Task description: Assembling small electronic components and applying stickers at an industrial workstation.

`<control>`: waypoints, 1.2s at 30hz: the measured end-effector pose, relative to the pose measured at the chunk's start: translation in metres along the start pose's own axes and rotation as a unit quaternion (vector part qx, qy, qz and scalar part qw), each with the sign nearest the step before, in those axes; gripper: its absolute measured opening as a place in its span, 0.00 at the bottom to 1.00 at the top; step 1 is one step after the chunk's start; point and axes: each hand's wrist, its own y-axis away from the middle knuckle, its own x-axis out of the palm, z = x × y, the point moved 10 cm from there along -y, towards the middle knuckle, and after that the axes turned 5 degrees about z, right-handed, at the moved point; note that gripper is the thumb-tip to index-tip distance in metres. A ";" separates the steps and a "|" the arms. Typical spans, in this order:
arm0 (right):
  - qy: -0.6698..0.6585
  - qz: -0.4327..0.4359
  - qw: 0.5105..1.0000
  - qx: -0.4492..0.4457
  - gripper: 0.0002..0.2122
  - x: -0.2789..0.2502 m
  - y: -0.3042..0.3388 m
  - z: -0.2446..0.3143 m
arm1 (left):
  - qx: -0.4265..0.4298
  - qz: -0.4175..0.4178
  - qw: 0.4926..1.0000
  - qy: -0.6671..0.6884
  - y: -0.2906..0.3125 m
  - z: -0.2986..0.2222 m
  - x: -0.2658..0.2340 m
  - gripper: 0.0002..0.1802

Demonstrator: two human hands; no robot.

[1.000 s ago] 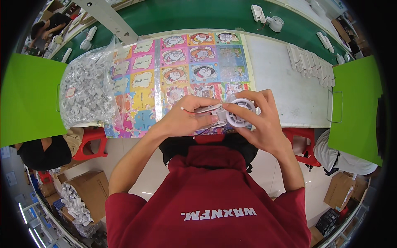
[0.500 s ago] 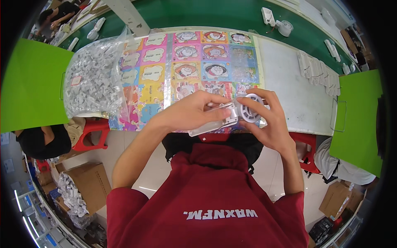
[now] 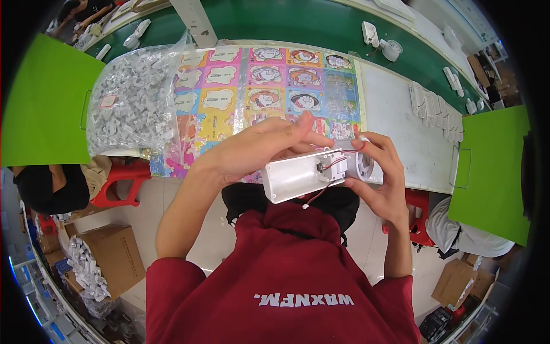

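A white plastic handheld fan casing [image 3: 292,176] is held just off the table's near edge. Its long hollow handle faces up, with a small white part and thin dark red wires at its inner end. One wire hangs down to a small white connector [image 3: 305,206]. My right hand [image 3: 382,178] grips the round fan head [image 3: 360,164], thumb below and fingers over the top. Along the casing's far edge rests my left hand [image 3: 258,143], its thumb raised and fingers stretched out; some fingers are hidden behind the casing.
A clear bag [image 3: 134,97] of small white parts lies at left. A colourful printed sheet [image 3: 220,74] covers the table's middle. White casings [image 3: 435,112] line the right side. Green panels [image 3: 43,109] flank both sides. More fan parts [image 3: 391,50] sit on the green belt [image 3: 286,31].
The casing has turned over, so its hollow inside and wires now show. My left thumb has lifted off it. My right hand remains on the fan head.
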 end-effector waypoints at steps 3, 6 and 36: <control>-0.016 -0.016 1.000 -0.004 0.30 0.002 0.006 0.000 | 0.026 0.020 0.999 0.035 0.005 0.000 0.006 0.44; -0.050 -0.023 0.998 -0.004 0.30 0.009 0.013 -0.005 | 0.052 0.013 0.997 0.047 0.010 -0.003 0.005 0.45; 0.372 -0.258 0.877 0.161 0.23 -0.107 -0.259 -0.250 | 0.216 -0.410 0.772 -0.434 -0.002 0.039 -0.105 0.04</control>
